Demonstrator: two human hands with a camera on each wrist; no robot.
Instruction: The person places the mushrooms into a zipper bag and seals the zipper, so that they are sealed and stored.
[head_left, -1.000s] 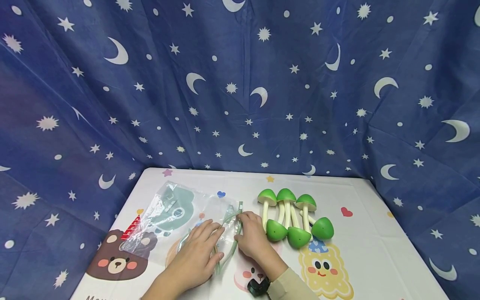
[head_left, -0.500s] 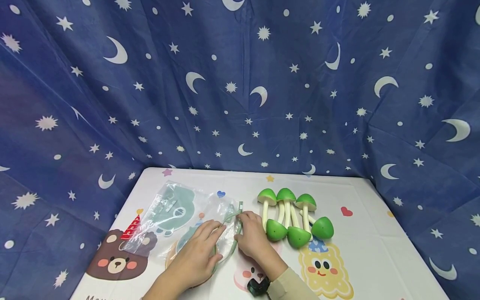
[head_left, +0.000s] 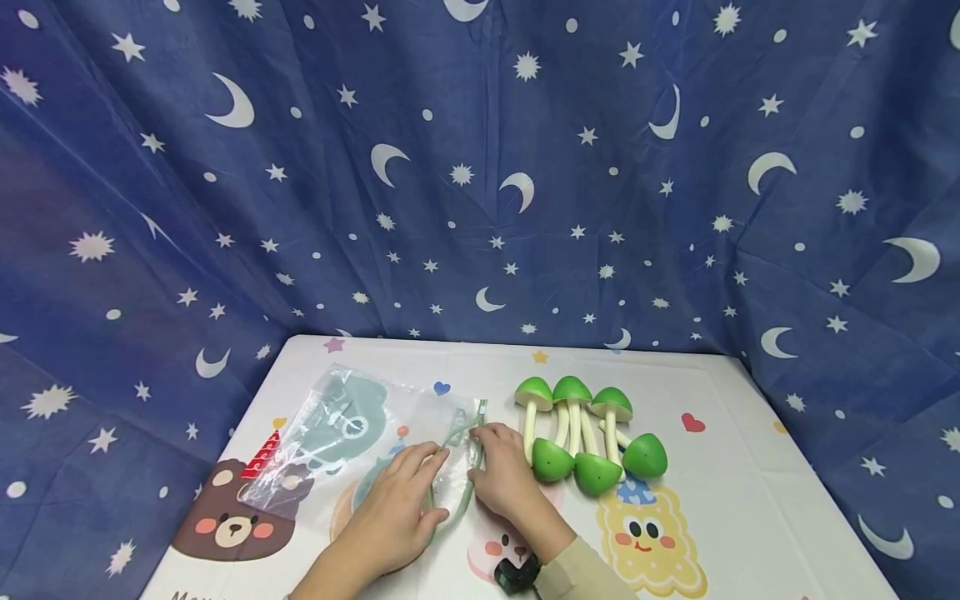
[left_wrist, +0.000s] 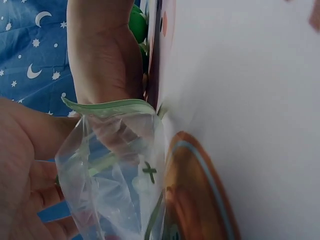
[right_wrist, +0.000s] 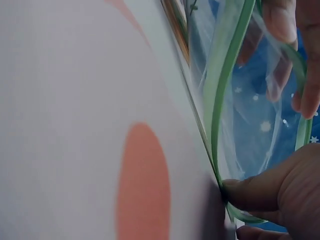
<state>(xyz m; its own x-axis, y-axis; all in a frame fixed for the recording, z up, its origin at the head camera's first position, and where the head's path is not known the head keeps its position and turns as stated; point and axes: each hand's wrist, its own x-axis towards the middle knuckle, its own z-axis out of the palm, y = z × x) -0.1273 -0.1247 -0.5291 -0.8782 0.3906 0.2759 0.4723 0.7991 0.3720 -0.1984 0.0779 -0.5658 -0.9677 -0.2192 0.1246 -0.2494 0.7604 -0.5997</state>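
Note:
A clear plastic bag (head_left: 416,408) with a green-edged mouth lies flat at its far left end, its mouth parted between the hands. My left hand (head_left: 393,512) holds the upper edge, fingers on both sides of the film; its thumb stands apart. At the mouth's right corner my right hand (head_left: 506,471) pinches the green rim (right_wrist: 217,105) close to the tabletop, its thumb (right_wrist: 255,192) pressed on it. The left wrist view shows the bag (left_wrist: 115,175) bulging, with a green mark on it. Some of my left fingertips are hidden behind the film.
Several green-capped mushrooms with pale stems (head_left: 573,425) lie just right of my right hand. The white cartoon-print tablecloth (head_left: 750,467) covers the table. A blue star-and-moon curtain (head_left: 480,167) rises behind the back edge. A dark object (head_left: 517,573) is at my right wrist.
The film of the bag has shifted and creased slightly, and its rim by my right fingers has moved a little. Both hands stay nearly in place.

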